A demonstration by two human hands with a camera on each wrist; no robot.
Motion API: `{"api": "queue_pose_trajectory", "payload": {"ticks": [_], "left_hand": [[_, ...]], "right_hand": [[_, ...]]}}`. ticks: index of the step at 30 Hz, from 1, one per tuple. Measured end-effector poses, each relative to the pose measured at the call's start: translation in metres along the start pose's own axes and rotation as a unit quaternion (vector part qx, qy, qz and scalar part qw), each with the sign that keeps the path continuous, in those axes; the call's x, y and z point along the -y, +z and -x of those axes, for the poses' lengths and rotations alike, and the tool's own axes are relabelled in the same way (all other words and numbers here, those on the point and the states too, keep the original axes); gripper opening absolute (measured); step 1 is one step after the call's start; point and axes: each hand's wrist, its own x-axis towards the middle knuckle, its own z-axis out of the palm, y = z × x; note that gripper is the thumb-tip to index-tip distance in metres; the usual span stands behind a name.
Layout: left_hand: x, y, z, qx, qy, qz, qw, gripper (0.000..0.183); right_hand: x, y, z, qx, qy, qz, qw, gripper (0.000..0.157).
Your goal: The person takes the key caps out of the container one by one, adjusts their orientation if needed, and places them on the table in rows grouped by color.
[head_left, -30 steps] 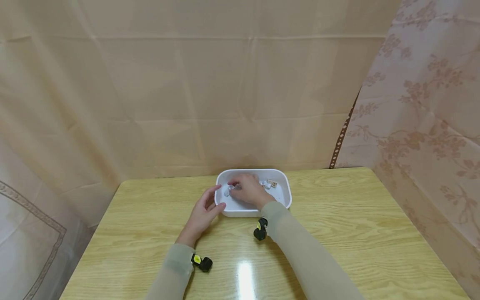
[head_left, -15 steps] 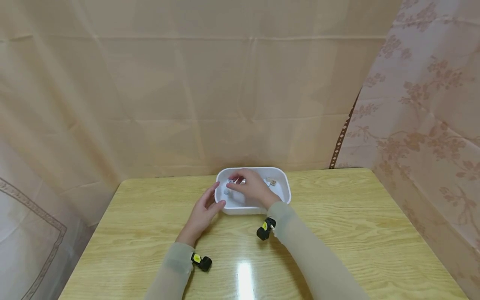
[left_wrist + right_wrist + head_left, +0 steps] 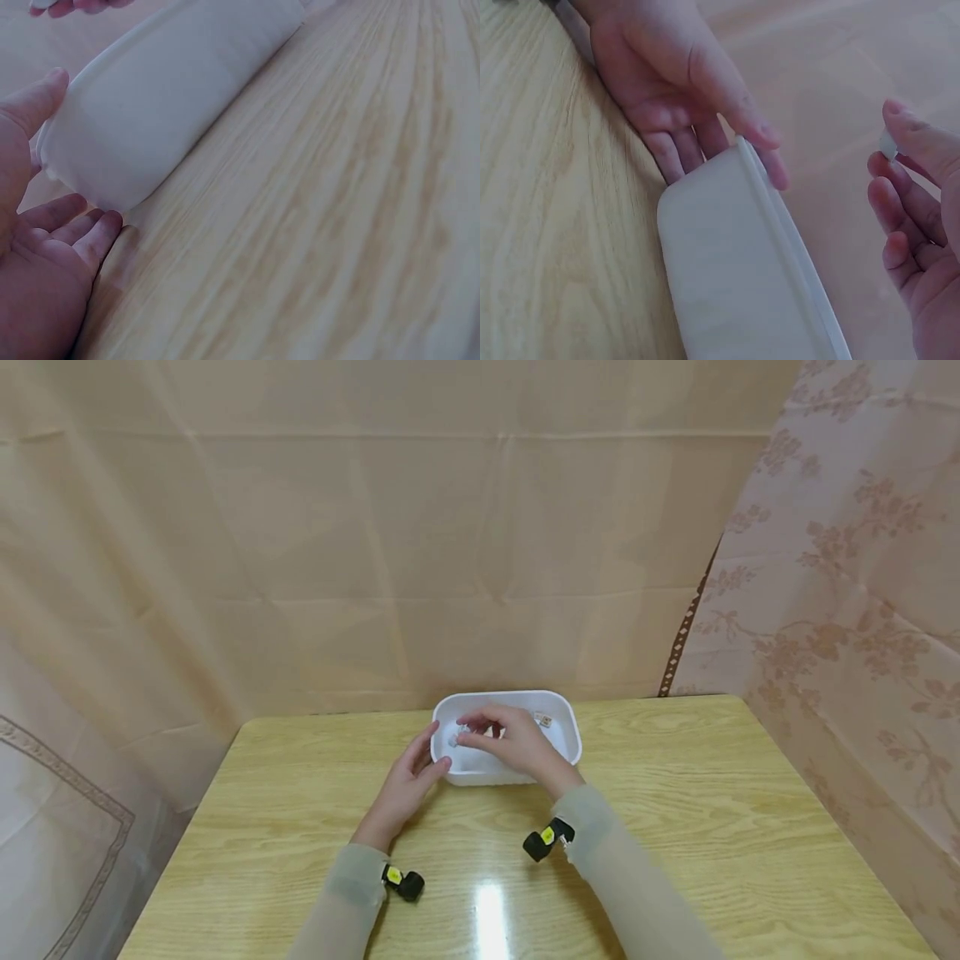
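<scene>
A white rectangular tray (image 3: 491, 779) with rounded corners lies near the table's far edge. My left hand (image 3: 400, 795) holds its left end, the thumb at the rim and the fingers along the end wall. Above the tray's left half is my right hand (image 3: 516, 742), pinching a small white piece (image 3: 887, 145) between thumb and index finger; its exact kind is too small to tell. Another little white piece (image 3: 453, 741) lies at the tray's left, and a tan block (image 3: 544, 721) with dark marks at its back right. The right hand hides part of the tray floor.
The wood-grain table (image 3: 675, 827) extends to both sides and in front of the tray. A beige curtain (image 3: 375, 568) hangs right behind it, and a flowered cloth (image 3: 847, 635) at the right. Each wrist wears a small black camera (image 3: 405, 883).
My right hand has risen from the tray floor and drawn slightly back to the right, with the small white piece between its fingers. The left hand stays at the tray's left end.
</scene>
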Motion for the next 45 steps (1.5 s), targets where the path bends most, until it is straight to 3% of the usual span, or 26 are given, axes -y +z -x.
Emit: {"api": "queue_pose_trajectory", "payload": {"ticks": [8,13,27,33,40,45], "left_hand": [[-0.001,0.004,0.0,-0.001,-0.004,0.004,1.0,0.071],[-0.004,0.005,0.001,-0.004,-0.009,0.002,0.9999,0.07],[-0.002,0.004,0.0,0.0,-0.009,-0.005,1.0,0.07],[-0.002,0.002,0.0,0.004,-0.014,0.003,0.9999,0.072],[-0.002,0.001,0.0,0.005,-0.018,0.007,0.9998,0.072],[-0.001,0.001,-0.001,0.003,-0.016,0.008,0.9998,0.072]], "right_hand": [[0.005,0.002,0.037,-0.06,0.057,-0.05,0.995,0.027],[0.004,0.007,0.054,-0.065,0.085,-0.074,0.992,0.023],[-0.001,0.025,0.082,0.008,0.111,-0.136,0.984,0.019],[-0.002,0.039,0.085,0.049,0.111,-0.108,0.987,0.023],[-0.009,0.053,0.085,0.04,0.114,-0.099,0.988,0.023],[-0.017,0.062,0.086,0.032,0.102,-0.044,0.993,0.022]]}}
